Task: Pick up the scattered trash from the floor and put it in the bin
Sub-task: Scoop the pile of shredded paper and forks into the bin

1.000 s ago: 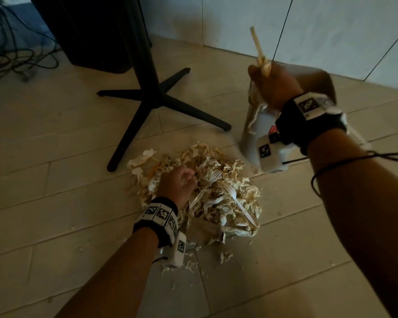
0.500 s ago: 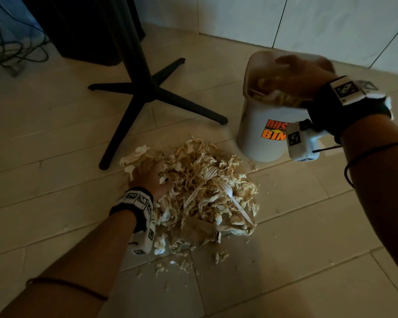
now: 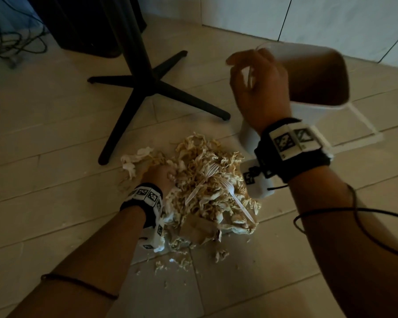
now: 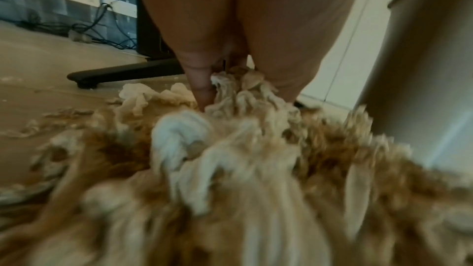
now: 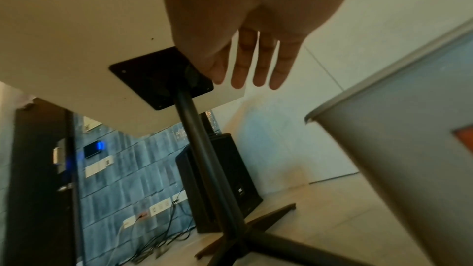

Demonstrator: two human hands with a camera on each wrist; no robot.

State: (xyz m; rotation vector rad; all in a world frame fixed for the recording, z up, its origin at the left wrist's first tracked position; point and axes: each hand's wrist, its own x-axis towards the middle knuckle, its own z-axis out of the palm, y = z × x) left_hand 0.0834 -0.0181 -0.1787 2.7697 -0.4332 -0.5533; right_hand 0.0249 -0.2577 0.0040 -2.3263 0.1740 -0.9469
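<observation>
A heap of shredded paper (image 3: 207, 180) lies on the tiled floor, with two clear plastic forks (image 3: 205, 179) on top and a brown cardboard piece (image 3: 197, 228) at its near edge. My left hand (image 3: 157, 174) is dug into the heap's left side. In the left wrist view my left hand (image 4: 238, 88) has thumb and fingers curled round a clump of shreds (image 4: 240, 96). The white bin (image 3: 317, 72) stands behind the heap to the right. My right hand (image 3: 251, 74) hovers at the bin's left rim. In the right wrist view my right hand (image 5: 245, 82) has straight fingers and holds nothing.
A black four-legged table base (image 3: 147, 86) stands just behind the heap on the left. A dark box (image 3: 85, 24) and loose cables (image 3: 7, 47) lie beyond it. A white wall (image 3: 331, 19) runs behind the bin. Small scraps (image 3: 221, 254) dot the floor near me.
My right hand has dropped its handful into the bin and pulled back left, empty. My left hand shifted to the heap's left side and dug in.
</observation>
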